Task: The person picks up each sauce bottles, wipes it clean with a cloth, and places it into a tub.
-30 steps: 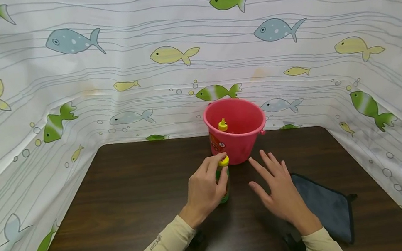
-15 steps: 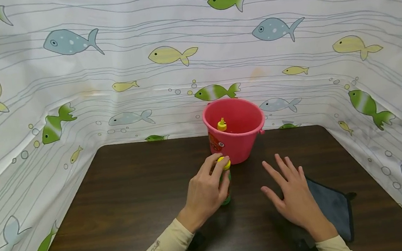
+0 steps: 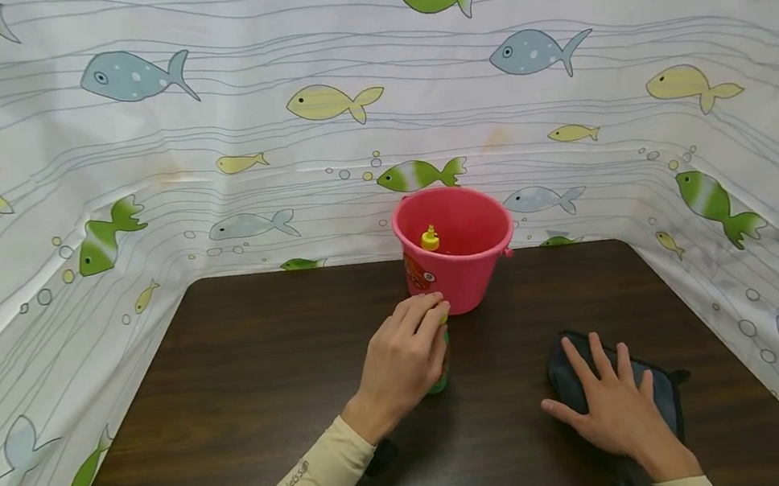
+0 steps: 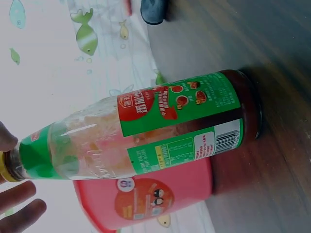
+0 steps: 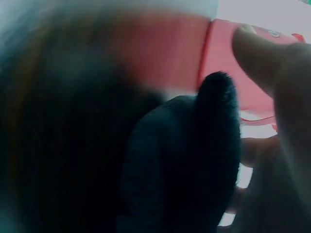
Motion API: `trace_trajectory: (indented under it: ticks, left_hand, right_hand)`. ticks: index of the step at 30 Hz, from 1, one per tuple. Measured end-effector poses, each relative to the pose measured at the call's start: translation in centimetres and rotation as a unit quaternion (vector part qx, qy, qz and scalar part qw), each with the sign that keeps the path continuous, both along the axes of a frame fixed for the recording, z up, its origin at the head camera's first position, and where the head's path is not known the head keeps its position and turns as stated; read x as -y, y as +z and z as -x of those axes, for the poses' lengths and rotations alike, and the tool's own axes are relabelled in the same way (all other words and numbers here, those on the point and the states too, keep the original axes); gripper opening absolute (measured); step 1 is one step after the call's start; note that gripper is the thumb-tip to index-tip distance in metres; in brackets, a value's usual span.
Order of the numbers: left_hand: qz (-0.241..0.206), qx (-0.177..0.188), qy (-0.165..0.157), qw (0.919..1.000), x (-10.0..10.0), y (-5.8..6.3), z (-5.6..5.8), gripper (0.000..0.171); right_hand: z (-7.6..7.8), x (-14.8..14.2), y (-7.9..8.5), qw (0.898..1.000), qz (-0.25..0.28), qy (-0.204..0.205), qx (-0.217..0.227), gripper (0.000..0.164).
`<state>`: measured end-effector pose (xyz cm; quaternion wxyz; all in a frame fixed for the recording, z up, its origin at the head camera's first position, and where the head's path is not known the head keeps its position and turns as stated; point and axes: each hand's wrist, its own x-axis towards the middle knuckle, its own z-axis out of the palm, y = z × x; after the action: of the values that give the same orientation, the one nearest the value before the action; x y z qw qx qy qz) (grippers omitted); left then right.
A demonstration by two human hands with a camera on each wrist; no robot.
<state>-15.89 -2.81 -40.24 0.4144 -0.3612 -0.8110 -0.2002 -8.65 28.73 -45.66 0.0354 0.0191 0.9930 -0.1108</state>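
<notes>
A glass ketchup bottle (image 4: 180,121) with a green and red label stands upright on the table in front of the pink bucket. My left hand (image 3: 403,355) grips its yellow cap (image 4: 6,167) from above, and in the head view covers most of the bottle. At the right, a dark grey cloth (image 3: 664,396) lies with its near-left side bunched up. My right hand (image 3: 618,413) is over it with the fingers spread, fingertips right at the cloth. In the right wrist view, a raised fold of the cloth (image 5: 180,160) stands beside the thumb.
The pink bucket (image 3: 467,282) stands at the back of the table (image 3: 267,371), with a yellow nozzle-topped bottle (image 3: 429,238) inside it. A white fish-print curtain (image 3: 335,39) encloses the table behind and at both sides.
My right hand has moved right and toward me, from near the bottle onto the cloth, whose left side is now bunched. My left hand stays at the bottle's cap, fingers now covering more of it.
</notes>
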Motion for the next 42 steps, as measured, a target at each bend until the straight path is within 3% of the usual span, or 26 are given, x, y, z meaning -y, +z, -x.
trace_trajectory:
  ticks: [4, 7, 17, 23, 28, 35, 38, 39, 42]
  left_hand:
    - [0.0, 0.008, 0.0, 1.0, 0.1, 0.2, 0.0, 0.037]
    - [0.003, 0.013, 0.0, 0.9999, 0.1, 0.2, -0.1, 0.037]
    - [-0.008, 0.018, -0.002, 0.9998, 0.2, 0.4, -0.1, 0.036]
    - [-0.008, 0.024, -0.003, 0.9997, 0.2, 0.4, -0.1, 0.034]
    - [-0.007, 0.029, -0.004, 0.9996, 0.2, 0.4, -0.2, 0.034]
    - [-0.002, 0.036, -0.002, 0.9993, 0.3, 0.3, -0.3, 0.037]
    - [-0.001, 0.048, -0.001, 0.9989, 0.3, 0.4, -0.3, 0.037]
    - [0.0, 0.051, -0.002, 0.9987, 0.3, 0.4, -0.3, 0.037]
    - [-0.002, 0.055, -0.004, 0.9985, 0.4, 0.4, -0.3, 0.037]
  right_hand:
    - [-0.1, -0.5, -0.6, 0.997, 0.012, -0.018, 0.069, 0.117]
    - [-0.2, -0.7, -0.9, 0.995, 0.028, -0.024, 0.094, 0.117]
    - [0.1, -0.8, -1.0, 0.994, 0.035, -0.014, 0.101, 0.11]
    - [0.5, -1.4, -0.8, 0.992, 0.046, -0.002, 0.114, 0.089]
    - [0.8, -2.0, 0.1, 0.989, 0.085, 0.013, 0.119, 0.086]
    - [1.2, -2.2, 2.2, 0.976, 0.193, -0.007, 0.102, 0.067]
    - [1.6, -2.1, 3.4, 0.966, 0.233, -0.027, 0.11, 0.083]
    - [1.7, -2.0, 3.7, 0.961, 0.252, -0.03, 0.111, 0.087]
    - [1.9, -1.7, 4.9, 0.93, 0.344, -0.052, 0.123, 0.093]
